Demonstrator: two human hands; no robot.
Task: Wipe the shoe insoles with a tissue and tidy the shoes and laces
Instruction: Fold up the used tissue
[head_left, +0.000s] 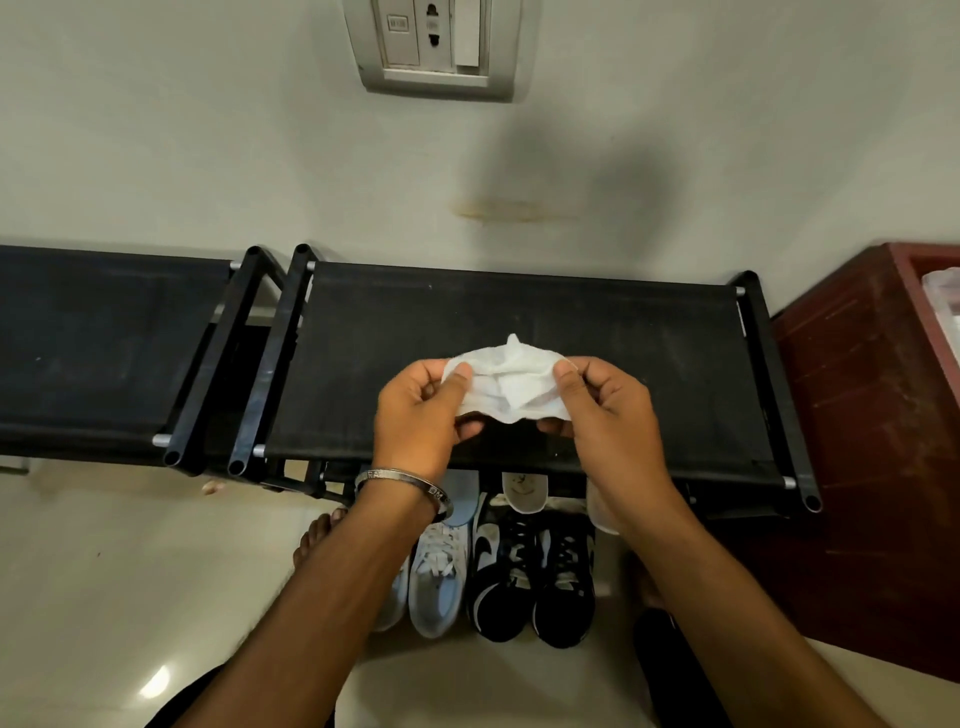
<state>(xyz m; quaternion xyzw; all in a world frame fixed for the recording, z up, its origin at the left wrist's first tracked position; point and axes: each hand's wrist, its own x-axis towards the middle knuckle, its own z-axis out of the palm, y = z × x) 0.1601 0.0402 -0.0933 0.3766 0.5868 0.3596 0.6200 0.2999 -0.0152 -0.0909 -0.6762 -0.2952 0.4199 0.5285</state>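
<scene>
Looking down from head height, a crumpled white tissue (506, 379) is held above the black fabric top of a shoe rack (649, 364). It is pinched at its left edge by the left hand (423, 410) and at its right edge by the right hand (605, 410), thumbs on the near side and fingers curled behind. A metal bangle (402, 486) is worn on the left wrist. On the pale floor (104, 571) below, light blue sneakers (439, 577) are set just beside black and white sneakers (535, 577), with pale insoles (524, 491) seen near them under the rack's edge.
</scene>
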